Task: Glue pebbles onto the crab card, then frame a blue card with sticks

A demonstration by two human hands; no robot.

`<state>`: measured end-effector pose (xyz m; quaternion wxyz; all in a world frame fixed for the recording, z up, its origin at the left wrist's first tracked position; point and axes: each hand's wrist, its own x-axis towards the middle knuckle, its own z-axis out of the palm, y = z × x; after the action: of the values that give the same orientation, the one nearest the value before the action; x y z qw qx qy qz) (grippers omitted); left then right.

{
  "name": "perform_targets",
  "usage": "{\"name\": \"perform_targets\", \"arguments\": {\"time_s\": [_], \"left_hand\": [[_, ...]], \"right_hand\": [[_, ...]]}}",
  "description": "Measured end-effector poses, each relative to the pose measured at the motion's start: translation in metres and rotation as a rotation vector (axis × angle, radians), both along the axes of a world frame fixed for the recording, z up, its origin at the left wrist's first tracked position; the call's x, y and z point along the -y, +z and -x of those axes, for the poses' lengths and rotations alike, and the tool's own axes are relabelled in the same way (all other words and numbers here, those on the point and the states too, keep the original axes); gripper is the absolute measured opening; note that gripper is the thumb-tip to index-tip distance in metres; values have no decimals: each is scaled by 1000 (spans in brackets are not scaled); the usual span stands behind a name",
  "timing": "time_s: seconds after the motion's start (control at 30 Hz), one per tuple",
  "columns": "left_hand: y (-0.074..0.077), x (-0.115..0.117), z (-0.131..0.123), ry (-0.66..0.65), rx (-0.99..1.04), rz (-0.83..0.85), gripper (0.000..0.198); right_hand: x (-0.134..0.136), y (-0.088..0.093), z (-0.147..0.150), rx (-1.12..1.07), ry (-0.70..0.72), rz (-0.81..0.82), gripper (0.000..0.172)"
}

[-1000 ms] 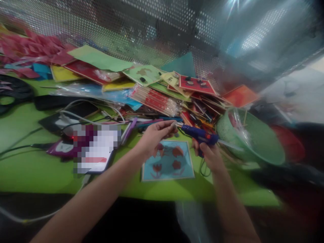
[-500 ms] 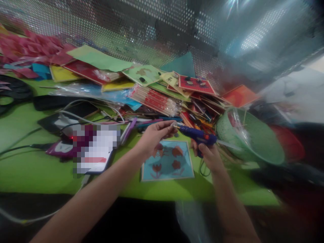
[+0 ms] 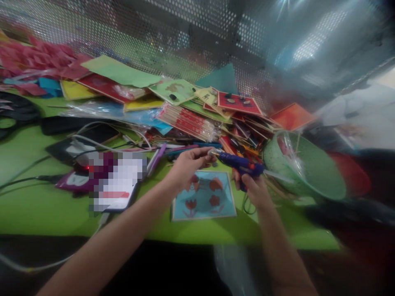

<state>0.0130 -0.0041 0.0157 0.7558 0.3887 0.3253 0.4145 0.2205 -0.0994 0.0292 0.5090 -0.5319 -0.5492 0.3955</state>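
Note:
My right hand (image 3: 251, 187) grips a blue glue gun (image 3: 240, 164) whose nozzle points left. My left hand (image 3: 188, 164) is pinched closed on a small piece I cannot make out, held right at the gun's tip. Both hands hover just above a light blue square card (image 3: 205, 201) with red flower shapes, which lies flat on the green table (image 3: 46, 205).
A green bowl (image 3: 311, 172) with sticks and plastic stands right of the glue gun. Behind the hands lies a heap of coloured cards (image 3: 237, 102), a pack of sticks (image 3: 188, 119) and pens. Cables and dark devices (image 3: 83, 139) cover the left side. A perforated metal wall (image 3: 185, 37) stands behind.
The glue gun's nozzle has edged slightly left toward my left fingertips. Otherwise both hands stay in place.

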Motion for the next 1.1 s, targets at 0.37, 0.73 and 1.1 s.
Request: {"name": "perform_targets", "arguments": {"time_s": [0.37,0.73,1.1], "left_hand": [[1,1,-1,24,-26,-71,35],[0,1,0,28,7,-12,25],[-1,0,2,-12,34,9,32]], "right_hand": [[-1,1,-1,40,-15,-18,54],[1,-3,-5,49,-26,30,55],[0,-1,-4,39,-27,0,57]]}}
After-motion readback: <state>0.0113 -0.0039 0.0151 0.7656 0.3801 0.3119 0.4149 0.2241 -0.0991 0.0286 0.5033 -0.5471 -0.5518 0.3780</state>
